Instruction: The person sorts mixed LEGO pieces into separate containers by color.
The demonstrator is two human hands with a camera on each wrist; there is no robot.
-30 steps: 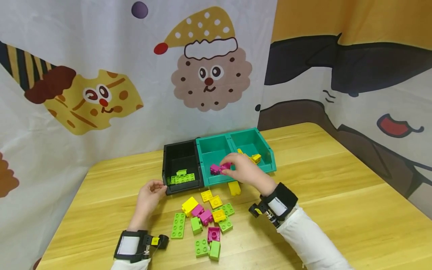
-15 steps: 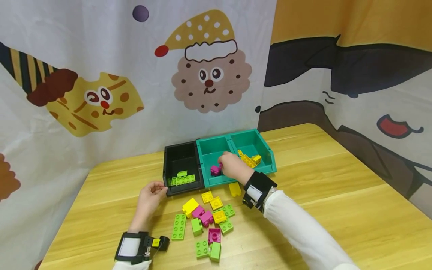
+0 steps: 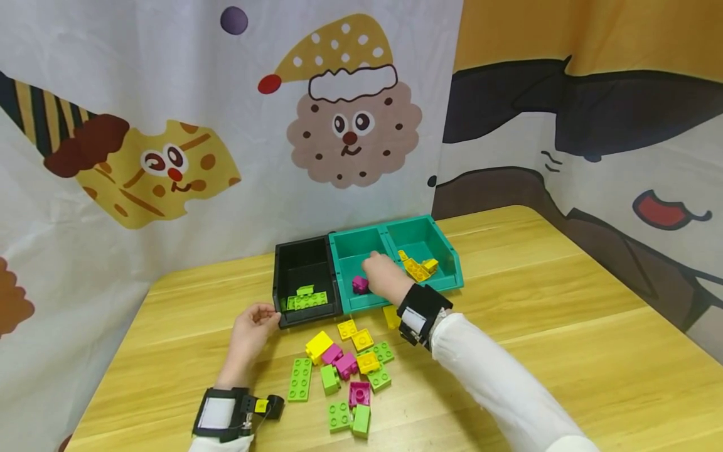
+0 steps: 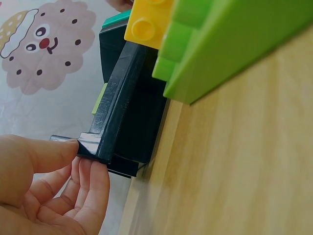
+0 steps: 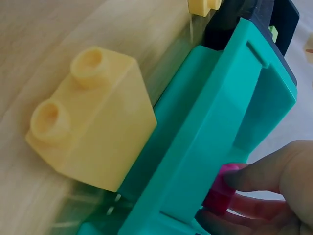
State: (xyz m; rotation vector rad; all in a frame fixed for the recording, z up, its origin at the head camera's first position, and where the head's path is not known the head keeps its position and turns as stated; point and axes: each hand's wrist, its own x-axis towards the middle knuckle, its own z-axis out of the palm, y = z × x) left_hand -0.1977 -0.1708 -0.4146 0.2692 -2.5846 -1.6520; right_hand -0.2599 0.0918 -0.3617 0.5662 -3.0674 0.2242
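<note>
My left hand [image 3: 253, 333] pinches the near left corner of the black bin [image 3: 276, 263]; in the left wrist view, the thumb lies on the rim with the fingers below it. Several lime green bricks [image 3: 307, 300] lie in this bin. Inside the middle teal bin [image 3: 349, 251], my right hand [image 3: 386, 277] holds a magenta brick [image 5: 221, 188] between thumb and fingers, low behind the front wall. Another magenta brick [image 3: 359, 284] lies just left of that hand in the head view. Yellow bricks [image 3: 418, 270] sit in the right teal bin [image 3: 456, 263].
Loose bricks are spread in front of the bins, including a long green brick [image 3: 299, 380], a magenta brick [image 3: 359, 394] and a yellow brick [image 3: 319, 345]. One more yellow brick [image 5: 105, 122] stands close to the teal bin's front. A printed curtain [image 3: 254, 207] hangs behind the wooden table [image 3: 565, 326].
My right hand has turned and moved slightly left, lowering the magenta brick into the middle bin. The left hand has stayed on the black bin's corner.
</note>
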